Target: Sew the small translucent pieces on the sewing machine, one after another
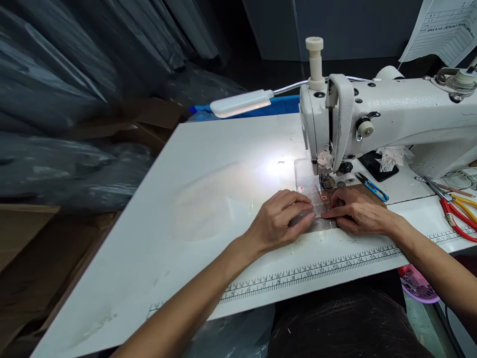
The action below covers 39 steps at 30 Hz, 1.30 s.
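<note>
My left hand point(283, 216) and my right hand point(354, 211) lie close together on the white table point(208, 199), just in front of the needle of a white sewing machine point(376, 119). Between them lies a small piece of grey mesh-like fabric point(320, 215) with tiny red marks near the presser foot point(325, 183). The fingers of both hands are curled and pressed down onto this fabric, fingertips almost meeting. A gooseneck lamp point(240, 103) lights the spot.
Blue-handled thread snips point(372, 187) lie right of the needle. Red and yellow scissors point(456, 214) rest at the far right edge. A ruler strip point(335, 266) runs along the table's front edge. Cardboard boxes point(149, 117) and dark plastic-wrapped bundles point(55, 99) stand left. A paper sheet point(443, 30) hangs upper right.
</note>
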### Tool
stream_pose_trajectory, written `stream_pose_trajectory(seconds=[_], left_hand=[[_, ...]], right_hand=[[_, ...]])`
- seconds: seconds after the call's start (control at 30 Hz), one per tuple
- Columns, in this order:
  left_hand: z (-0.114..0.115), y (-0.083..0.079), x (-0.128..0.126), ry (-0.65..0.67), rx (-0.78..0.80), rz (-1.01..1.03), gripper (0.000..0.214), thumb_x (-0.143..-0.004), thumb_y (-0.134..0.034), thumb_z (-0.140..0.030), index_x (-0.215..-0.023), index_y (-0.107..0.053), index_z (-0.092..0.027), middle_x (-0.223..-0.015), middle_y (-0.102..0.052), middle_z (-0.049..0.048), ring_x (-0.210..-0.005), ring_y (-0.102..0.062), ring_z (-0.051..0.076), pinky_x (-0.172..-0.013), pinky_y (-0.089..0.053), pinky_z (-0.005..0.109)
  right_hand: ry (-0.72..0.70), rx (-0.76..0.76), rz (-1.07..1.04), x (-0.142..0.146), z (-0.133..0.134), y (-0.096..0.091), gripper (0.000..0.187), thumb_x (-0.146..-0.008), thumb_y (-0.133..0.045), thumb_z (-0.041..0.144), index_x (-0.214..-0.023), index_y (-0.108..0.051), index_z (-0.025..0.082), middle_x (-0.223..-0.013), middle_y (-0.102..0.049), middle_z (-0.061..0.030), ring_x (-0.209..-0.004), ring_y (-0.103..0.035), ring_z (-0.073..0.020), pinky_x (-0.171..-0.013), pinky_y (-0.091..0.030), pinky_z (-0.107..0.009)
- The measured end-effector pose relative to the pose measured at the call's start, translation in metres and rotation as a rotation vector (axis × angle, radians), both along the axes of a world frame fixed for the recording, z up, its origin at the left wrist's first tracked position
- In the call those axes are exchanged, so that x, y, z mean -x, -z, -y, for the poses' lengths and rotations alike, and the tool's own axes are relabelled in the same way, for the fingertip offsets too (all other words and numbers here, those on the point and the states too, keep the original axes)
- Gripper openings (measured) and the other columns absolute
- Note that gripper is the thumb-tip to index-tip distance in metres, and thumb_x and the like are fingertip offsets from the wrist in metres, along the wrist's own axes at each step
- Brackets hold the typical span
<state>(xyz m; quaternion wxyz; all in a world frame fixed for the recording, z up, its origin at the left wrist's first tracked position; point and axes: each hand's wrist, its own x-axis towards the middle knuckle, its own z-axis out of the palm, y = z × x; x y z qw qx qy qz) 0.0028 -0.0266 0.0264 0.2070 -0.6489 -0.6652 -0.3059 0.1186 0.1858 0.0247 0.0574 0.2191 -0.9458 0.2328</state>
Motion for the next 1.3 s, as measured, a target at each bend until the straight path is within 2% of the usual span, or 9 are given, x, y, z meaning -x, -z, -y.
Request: stream_pose_trajectory(seconds=[0.1, 0.23, 0.37, 0.5, 0.63, 0.87, 1.03, 1.3], left_hand=[[-0.008, 0.001, 0.010, -0.017, 0.094, -0.140, 0.016, -0.096, -0.052, -0.019, -0.089, -0.066, -0.014, -0.089, -0.071, 0.0073, -0.075, -0.065, 0.017, -0.064, -0.057, 0.032], [-0.013, 0.005, 0.016, -0.007, 0.210, -0.242, 0.022, -0.099, -0.047, -0.023, -0.099, -0.066, -0.013, -0.100, -0.072, 0.0101, -0.080, -0.065, 0.018, -0.068, -0.057, 0.033], [-0.014, 0.011, 0.018, -0.039, 0.263, -0.335, 0.028, -0.100, -0.046, -0.027, -0.107, -0.065, -0.009, -0.110, -0.071, 0.0141, -0.081, -0.063, 0.021, -0.069, -0.054, 0.036], [-0.023, 0.014, 0.029, -0.109, 0.374, -0.400, 0.029, -0.101, -0.044, -0.028, -0.111, -0.066, -0.012, -0.117, -0.069, 0.0126, -0.083, -0.062, 0.022, -0.070, -0.048, 0.036], [-0.031, 0.013, 0.042, -0.104, 0.461, -0.366, 0.035, -0.102, -0.040, -0.033, -0.108, -0.068, -0.013, -0.116, -0.070, 0.0125, -0.088, -0.061, 0.023, -0.072, -0.045, 0.036], [-0.023, 0.010, 0.040, -0.074, 0.396, -0.194, 0.044, -0.103, -0.035, -0.040, -0.124, -0.061, -0.011, -0.126, -0.066, 0.0136, -0.096, -0.058, 0.027, -0.081, -0.043, 0.042], [-0.020, 0.014, 0.040, -0.053, 0.349, -0.178, 0.046, -0.102, -0.036, -0.039, -0.120, -0.062, -0.007, -0.122, -0.067, 0.0169, -0.097, -0.059, 0.028, -0.083, -0.043, 0.043], [-0.018, 0.016, 0.039, -0.039, 0.316, -0.153, 0.041, -0.101, -0.041, -0.038, -0.124, -0.061, -0.011, -0.122, -0.068, 0.0153, -0.098, -0.060, 0.028, -0.085, -0.043, 0.045]], right_hand=[[0.008, 0.014, -0.010, 0.000, 0.001, -0.001, 0.035, -0.088, -0.051, 0.013, -0.108, -0.076, 0.027, -0.099, -0.060, -0.0073, -0.097, -0.055, -0.0200, -0.091, -0.049, -0.038], [0.018, 0.036, -0.026, 0.000, 0.001, 0.000, 0.032, -0.089, -0.051, 0.013, -0.103, -0.077, 0.025, -0.097, -0.060, -0.0071, -0.095, -0.055, -0.0192, -0.091, -0.050, -0.038], [0.039, 0.066, -0.039, -0.001, 0.001, 0.003, 0.031, -0.089, -0.052, 0.013, -0.104, -0.076, 0.024, -0.100, -0.059, -0.0084, -0.097, -0.056, -0.0200, -0.091, -0.051, -0.040], [0.117, 0.083, -0.061, 0.001, 0.002, 0.011, 0.033, -0.089, -0.050, 0.012, -0.111, -0.073, 0.022, -0.108, -0.056, -0.0110, -0.098, -0.058, -0.0205, -0.088, -0.055, -0.039], [0.174, 0.064, -0.089, 0.002, 0.004, 0.016, 0.035, -0.093, -0.047, 0.014, -0.122, -0.066, 0.018, -0.112, -0.056, -0.0134, -0.102, -0.058, -0.0227, -0.092, -0.056, -0.043], [0.177, 0.045, -0.092, 0.001, 0.005, 0.015, 0.035, -0.096, -0.045, 0.016, -0.126, -0.063, 0.018, -0.112, -0.056, -0.0128, -0.104, -0.058, -0.0224, -0.093, -0.057, -0.042], [0.166, 0.061, -0.108, 0.001, 0.005, 0.015, 0.034, -0.099, -0.042, 0.020, -0.125, -0.063, 0.018, -0.111, -0.057, -0.0140, -0.105, -0.059, -0.0233, -0.089, -0.059, -0.042], [0.148, 0.057, -0.131, 0.001, 0.006, 0.012, 0.032, -0.099, -0.042, 0.017, -0.120, -0.066, 0.016, -0.110, -0.056, -0.0133, -0.103, -0.059, -0.0216, -0.089, -0.059, -0.040]])
